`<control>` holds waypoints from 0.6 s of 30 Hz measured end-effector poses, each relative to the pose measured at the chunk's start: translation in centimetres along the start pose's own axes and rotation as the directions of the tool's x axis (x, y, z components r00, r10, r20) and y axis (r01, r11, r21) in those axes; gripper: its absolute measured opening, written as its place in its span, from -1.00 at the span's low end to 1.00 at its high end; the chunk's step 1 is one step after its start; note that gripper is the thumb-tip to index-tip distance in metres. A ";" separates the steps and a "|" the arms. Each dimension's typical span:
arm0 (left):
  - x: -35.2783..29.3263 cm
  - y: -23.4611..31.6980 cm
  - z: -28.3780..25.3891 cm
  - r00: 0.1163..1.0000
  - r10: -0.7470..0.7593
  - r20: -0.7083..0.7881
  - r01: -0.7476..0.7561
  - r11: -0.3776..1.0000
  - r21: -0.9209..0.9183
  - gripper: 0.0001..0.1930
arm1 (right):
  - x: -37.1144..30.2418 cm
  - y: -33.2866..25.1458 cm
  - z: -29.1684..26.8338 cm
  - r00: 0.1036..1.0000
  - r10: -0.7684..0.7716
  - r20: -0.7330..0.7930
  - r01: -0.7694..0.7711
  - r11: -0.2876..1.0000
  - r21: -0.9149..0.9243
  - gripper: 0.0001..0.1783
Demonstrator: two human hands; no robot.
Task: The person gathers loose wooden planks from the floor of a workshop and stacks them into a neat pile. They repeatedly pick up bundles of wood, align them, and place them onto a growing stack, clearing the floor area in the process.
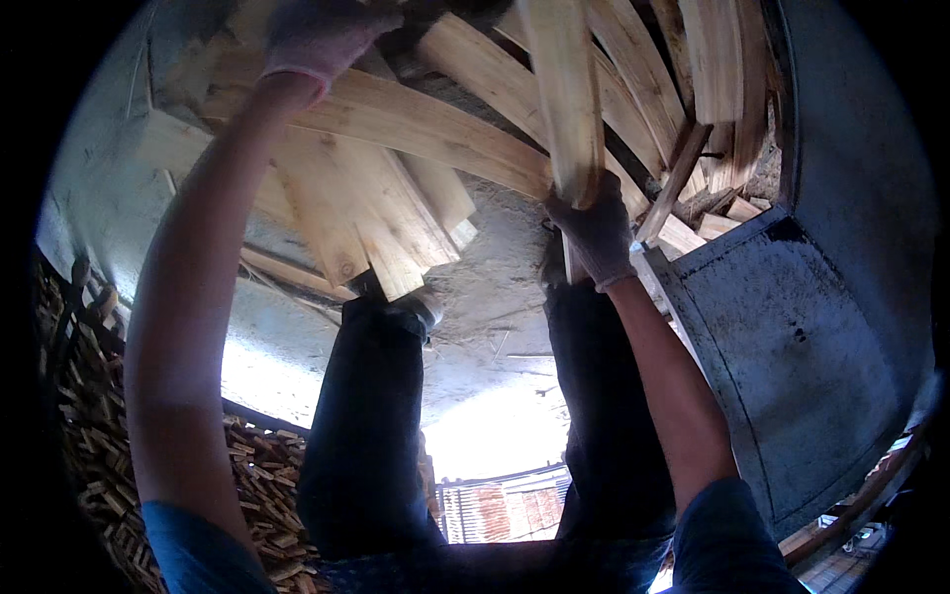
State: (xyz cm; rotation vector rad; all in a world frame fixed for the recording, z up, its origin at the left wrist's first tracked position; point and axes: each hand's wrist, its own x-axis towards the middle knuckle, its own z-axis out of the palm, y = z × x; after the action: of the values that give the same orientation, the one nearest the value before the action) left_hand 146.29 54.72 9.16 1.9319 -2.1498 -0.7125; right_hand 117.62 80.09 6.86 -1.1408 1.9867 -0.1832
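Note:
My right hand point(599, 226), in a pale knitted glove, is closed around the lower end of a wooden board point(566, 99) that stands up toward the top of the view. Next to that hand ends a long plank point(426, 124), which slants in from the upper left and passes behind my left wrist. My left hand point(322, 42), also gloved, reaches far forward at the top edge; its fingers are dim and blurred, so their grip is unclear. Below it, several short pale boards point(341, 203) lie fanned out near my left foot.
More boards point(633, 79) lean in a pile at the upper right, with small offcuts point(717, 223) beneath. A worn grey metal panel point(792, 346) stands right of my right arm. My legs point(361, 426) are spread over the floor. A heap of wood pieces point(262, 485) lies lower left.

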 end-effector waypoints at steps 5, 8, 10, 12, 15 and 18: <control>-3.6 -3.6 1.4 0.997 0.028 -0.065 -0.012 0.971 0.237 -0.26 | 0.7 -4.5 -0.2 0.983 0.105 0.151 -0.116 0.991 0.066 -0.16; -4.6 -7.2 2.1 0.971 0.129 -0.201 -0.061 0.947 0.314 -0.27 | 1.2 -6.5 0.5 0.913 0.024 0.407 -0.154 0.945 0.288 -0.18; -4.8 -8.1 1.5 0.993 0.075 -0.086 -0.037 0.923 0.382 -0.29 | 1.6 -7.3 0.4 0.891 0.036 0.453 -0.159 0.958 0.237 -0.18; -3.6 -8.3 -0.8 0.992 -0.043 0.115 -0.023 0.853 0.521 -0.34 | 1.3 -8.1 -0.6 0.937 0.078 0.341 -0.067 0.997 -0.045 -0.16; 0.6 -6.3 -4.2 0.840 -0.298 0.453 -0.116 0.717 0.687 -0.59 | 0.3 -7.4 -1.8 0.980 0.045 0.195 0.001 0.973 -0.229 -0.12; -0.2 -11.2 -2.5 0.959 -0.167 0.229 -0.076 0.627 0.775 -0.51 | 1.9 -7.5 -0.9 0.955 -0.220 0.199 0.273 0.913 -0.302 -0.07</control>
State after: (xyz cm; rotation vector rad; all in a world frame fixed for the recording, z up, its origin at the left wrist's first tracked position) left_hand 157.35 53.71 6.40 2.3723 -2.9407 0.0182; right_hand 121.46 74.04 10.02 -1.5713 1.7650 0.1127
